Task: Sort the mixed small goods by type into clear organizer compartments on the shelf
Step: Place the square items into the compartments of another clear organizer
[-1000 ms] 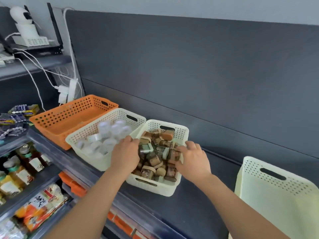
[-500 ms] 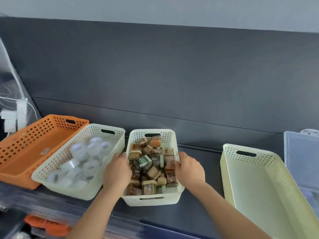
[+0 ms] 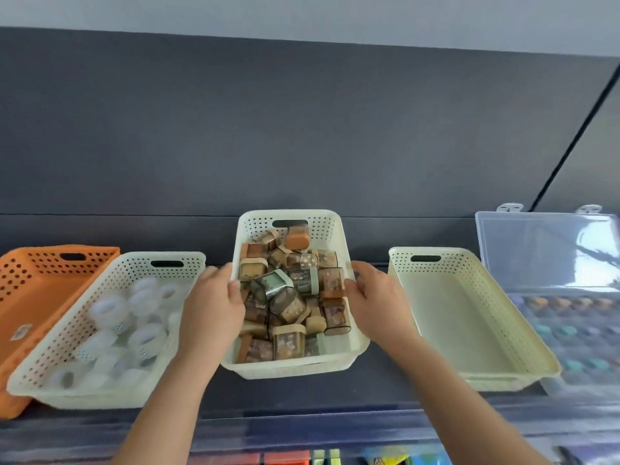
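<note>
A cream perforated basket (image 3: 292, 367) sits mid-shelf, packed with several small brown, tan and green boxed goods (image 3: 288, 297). My left hand (image 3: 211, 307) grips its left rim, thumb curled over the edge. My right hand (image 3: 375, 303) grips the right rim the same way. To the right, a clear organizer (image 3: 570, 317) lies with its lid (image 3: 543, 250) raised against the back wall; round coloured items show in its compartments.
Left of the held basket is a cream basket (image 3: 157, 263) of several clear tape rolls (image 3: 141, 317), then an orange basket (image 3: 40, 283). An empty pale-yellow basket (image 3: 469, 374) lies between the held basket and the organizer. The dark shelf edge (image 3: 302, 427) runs in front.
The view has swung right, bringing the organizer and yellow basket into sight. Both hands keep hold of the goods basket, which now sits apart from the tape basket.
</note>
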